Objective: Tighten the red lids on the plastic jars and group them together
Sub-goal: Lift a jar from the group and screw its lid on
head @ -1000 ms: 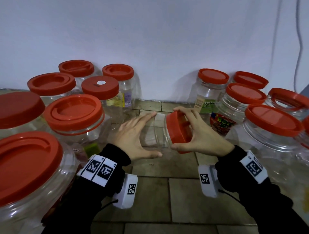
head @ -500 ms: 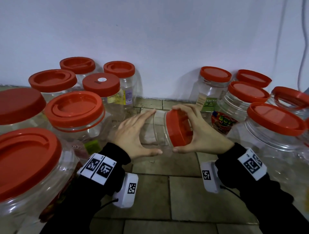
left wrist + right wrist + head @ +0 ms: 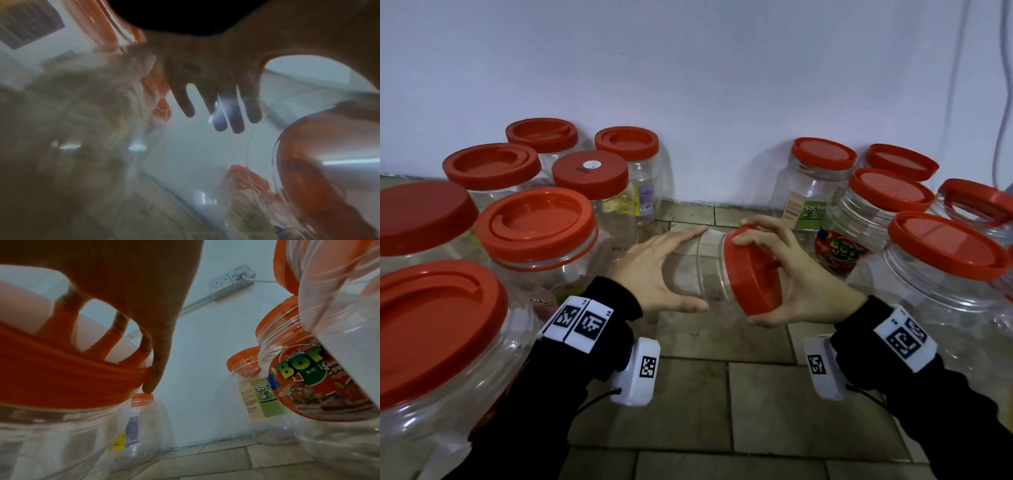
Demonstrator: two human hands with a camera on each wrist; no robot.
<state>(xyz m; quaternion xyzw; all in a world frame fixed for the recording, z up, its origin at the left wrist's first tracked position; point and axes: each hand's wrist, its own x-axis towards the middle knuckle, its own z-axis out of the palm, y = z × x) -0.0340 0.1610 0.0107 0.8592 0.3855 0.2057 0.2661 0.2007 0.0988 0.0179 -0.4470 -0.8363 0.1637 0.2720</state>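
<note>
A small clear plastic jar point(image 3: 688, 270) lies sideways in the air between my hands, above the tiled floor. My left hand point(image 3: 681, 269) wraps its body, fingers over the top and thumb underneath. Its red lid point(image 3: 753, 270) points right, and my right hand point(image 3: 784, 284) grips the rim with fingers on top and thumb below. In the right wrist view my fingertips point(image 3: 152, 374) press the ribbed edge of the lid point(image 3: 61, 378). The left wrist view is blurred; my spread fingers point(image 3: 218, 110) show through the jar wall, with the lid point(image 3: 329, 162) at the right.
Several red-lidded jars stand on the left point(image 3: 537, 229) and several more on the right point(image 3: 948, 246), all near the white wall. The brown tiled floor point(image 3: 722, 394) lies between the groups. A cable point(image 3: 1000, 102) hangs at the far right, and a wall socket point(image 3: 232, 280) is above it.
My right hand has turned on the lid, its thumb moving lower under the rim. The lid's face now tips more toward me. The left hand keeps its hold on the jar body.
</note>
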